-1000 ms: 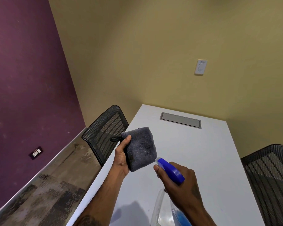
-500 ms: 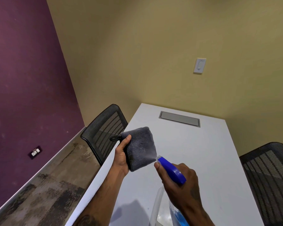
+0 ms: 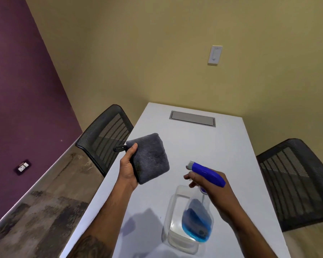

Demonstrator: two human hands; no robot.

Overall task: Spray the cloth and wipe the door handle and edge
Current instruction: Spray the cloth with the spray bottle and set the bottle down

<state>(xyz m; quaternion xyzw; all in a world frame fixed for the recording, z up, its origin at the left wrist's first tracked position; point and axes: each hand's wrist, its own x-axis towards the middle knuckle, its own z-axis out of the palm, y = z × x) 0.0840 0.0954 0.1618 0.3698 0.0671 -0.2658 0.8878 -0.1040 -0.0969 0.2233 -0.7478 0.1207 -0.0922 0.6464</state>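
My left hand (image 3: 128, 167) holds a folded dark grey cloth (image 3: 151, 157) upright above the white table (image 3: 222, 157), thumb on its near face, a small black loop sticking out at its left. My right hand (image 3: 212, 190) grips a clear spray bottle (image 3: 199, 220) with a blue trigger head (image 3: 207, 172) and blue liquid in its lower part. The nozzle points left toward the cloth, with a gap between them. No door or door handle is in view.
A clear plastic container (image 3: 173, 211) stands on the table under the bottle. Black mesh chairs stand at the left (image 3: 104, 135) and right (image 3: 296, 181) of the table. A grey cable hatch (image 3: 192, 118) lies at the table's far end. A wall switch (image 3: 215, 55) hangs on the yellow wall.
My right hand has drawn the spray bottle away to the right and lower, opening a gap from the cloth. The left hand with the cloth has barely moved.
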